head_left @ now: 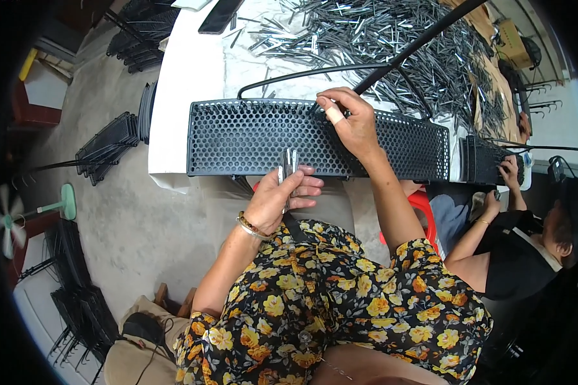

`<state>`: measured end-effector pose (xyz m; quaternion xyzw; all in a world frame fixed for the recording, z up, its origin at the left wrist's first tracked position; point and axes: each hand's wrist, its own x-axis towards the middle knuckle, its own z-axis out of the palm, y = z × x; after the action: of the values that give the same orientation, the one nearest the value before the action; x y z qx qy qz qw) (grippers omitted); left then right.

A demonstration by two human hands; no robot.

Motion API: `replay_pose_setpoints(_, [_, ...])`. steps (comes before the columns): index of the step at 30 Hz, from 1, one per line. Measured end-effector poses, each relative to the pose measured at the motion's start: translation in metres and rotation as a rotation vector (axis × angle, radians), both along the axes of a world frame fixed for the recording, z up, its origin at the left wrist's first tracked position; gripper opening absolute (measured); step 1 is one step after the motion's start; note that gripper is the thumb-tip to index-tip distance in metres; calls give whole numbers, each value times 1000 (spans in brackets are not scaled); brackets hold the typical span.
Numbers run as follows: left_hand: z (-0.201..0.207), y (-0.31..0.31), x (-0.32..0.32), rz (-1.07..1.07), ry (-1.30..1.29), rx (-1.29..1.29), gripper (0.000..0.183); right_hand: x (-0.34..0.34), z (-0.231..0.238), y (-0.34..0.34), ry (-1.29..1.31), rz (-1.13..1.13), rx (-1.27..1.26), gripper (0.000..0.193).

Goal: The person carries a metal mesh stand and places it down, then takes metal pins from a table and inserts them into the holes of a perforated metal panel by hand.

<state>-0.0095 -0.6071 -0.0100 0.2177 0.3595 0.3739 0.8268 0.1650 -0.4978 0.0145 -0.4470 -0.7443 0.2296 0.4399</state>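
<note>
A long black panel (257,138), perforated with round holes, lies across the near edge of the white table in front of me. My left hand (281,192) is closed on a small bundle of thin dark strips (289,163) with a silvery shine, held at the panel's near edge. At the panel's far edge, my right hand (352,122) has thumb and forefinger pinched together. What those fingers hold, if anything, is too small to make out. A light band wraps one finger of that hand. Beside it a thick black rod (411,51) slants up to the right, and a thin curved bar (302,74) joins it.
Loose thin strips (379,38) are heaped over the far part of the table (183,77). A dark phone (220,16) lies at its far left. Similar black panels (109,144) stand stacked at left. A person (507,250) at right works on another panel. A green fan (67,202) stands far left.
</note>
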Motion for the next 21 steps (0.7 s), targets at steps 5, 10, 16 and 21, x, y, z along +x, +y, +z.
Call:
replay_pose_setpoints(5, [2,-1,0,-5,7,-11,28,-4,-7,-2,72,-59,-32,13])
replay_pose_setpoints(10, [0,-1,-3,13,-5,-28,27,-11,-19,-7,61,-127,-45,13])
replay_pose_setpoints(16, [1,2,-5,-7,7,-32,27,-14,-15,-4,-161,-21,149,13])
replay_pose_setpoints(21, [3,3,-8,-8,-4,-34,27,-15,-13,-3,-236,5,188,13])
